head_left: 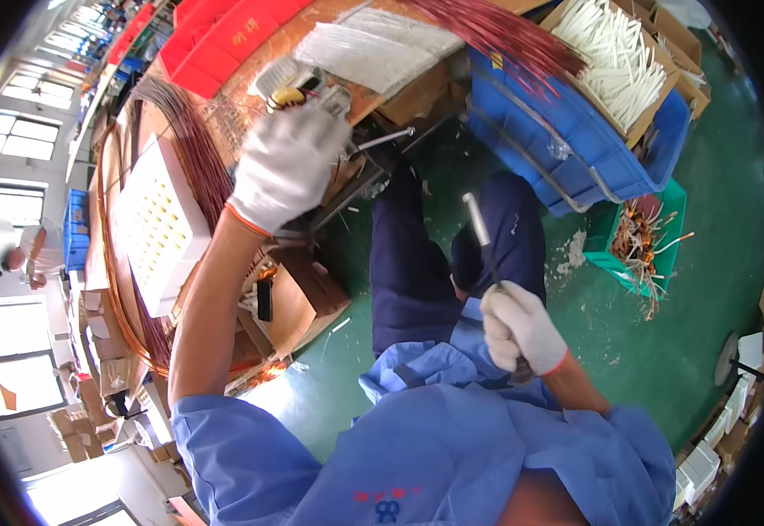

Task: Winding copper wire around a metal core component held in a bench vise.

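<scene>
My left hand (pixel 285 167), in a white glove, is over the bench edge beside a small fixture with a yellow part (pixel 287 96). Its fingers are smeared and partly hidden, so their grip is unclear. A thin metal rod (pixel 386 140) with a round end sticks out next to them. In front of my lap, my gloved right hand (pixel 522 329) is closed around a thin dark rod-like piece (pixel 491 263) tipped with a white sleeve (pixel 476 219). The piece points up and slightly left; its lower end shows beneath my fist.
Dark red wires (pixel 505 39) lie along the bench top, with another bundle (pixel 180 114) at left beside a white foam tray (pixel 158 228). Red bins (pixel 233 39) stand behind. At right are a blue crate (pixel 531 131), a box of white sleeves (pixel 614 66) and a green bin (pixel 676 210) holding copper coils.
</scene>
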A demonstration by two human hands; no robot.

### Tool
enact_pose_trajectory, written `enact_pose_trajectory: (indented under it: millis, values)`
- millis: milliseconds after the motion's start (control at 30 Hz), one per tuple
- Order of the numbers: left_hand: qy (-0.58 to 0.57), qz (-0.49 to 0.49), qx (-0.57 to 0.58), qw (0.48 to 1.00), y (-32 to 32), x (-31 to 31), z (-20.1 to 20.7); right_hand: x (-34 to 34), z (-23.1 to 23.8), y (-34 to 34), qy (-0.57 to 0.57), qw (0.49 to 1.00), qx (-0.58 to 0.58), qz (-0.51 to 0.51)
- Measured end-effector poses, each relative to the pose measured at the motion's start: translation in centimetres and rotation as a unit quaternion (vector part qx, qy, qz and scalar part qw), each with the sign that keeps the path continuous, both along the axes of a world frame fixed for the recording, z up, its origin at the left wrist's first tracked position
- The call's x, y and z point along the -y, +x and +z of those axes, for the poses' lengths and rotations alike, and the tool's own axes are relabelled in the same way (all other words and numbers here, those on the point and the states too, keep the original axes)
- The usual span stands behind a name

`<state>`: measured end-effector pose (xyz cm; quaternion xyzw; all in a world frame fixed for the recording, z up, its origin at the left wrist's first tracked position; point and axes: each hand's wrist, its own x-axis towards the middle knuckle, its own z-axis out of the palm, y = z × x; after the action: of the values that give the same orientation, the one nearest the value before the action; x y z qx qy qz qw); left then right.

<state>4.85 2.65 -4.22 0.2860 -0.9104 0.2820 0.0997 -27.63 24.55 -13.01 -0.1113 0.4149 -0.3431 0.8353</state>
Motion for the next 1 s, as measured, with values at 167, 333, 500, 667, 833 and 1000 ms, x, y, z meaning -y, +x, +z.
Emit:
enact_pose_trajectory:
  millis: [167,333,500,667,833,1000]
  values:
    - [-0.057,-0.073,-0.098,0.991,1.8,1.7,0.7,3.5,-0.5,5.0,-0.144,0.983,-0.057,0.098]
    - [0.156,0.09,-0.581,0.794,3.5,5.6,1.5,10.7,2.2,10.9,-0.232,0.961,-0.029,0.146]
    - [0.317,0.317,-0.532,0.718,5.1,10.3,1.1,16.0,4.3,17.2,-0.181,0.98,0.043,0.075]
    - [0.472,0.327,-0.427,0.699,6.1,12.1,2.7,18.4,1.3,16.9,-0.217,0.951,0.204,0.085]
    - [0.406,0.315,-0.489,0.705,4.8,11.0,1.4,18.5,1.8,17.0,-0.18,0.955,0.226,0.063]
    - [0.404,0.353,-0.493,0.685,5.5,10.0,1.4,18.7,3.9,15.9,-0.176,0.964,0.166,0.114]
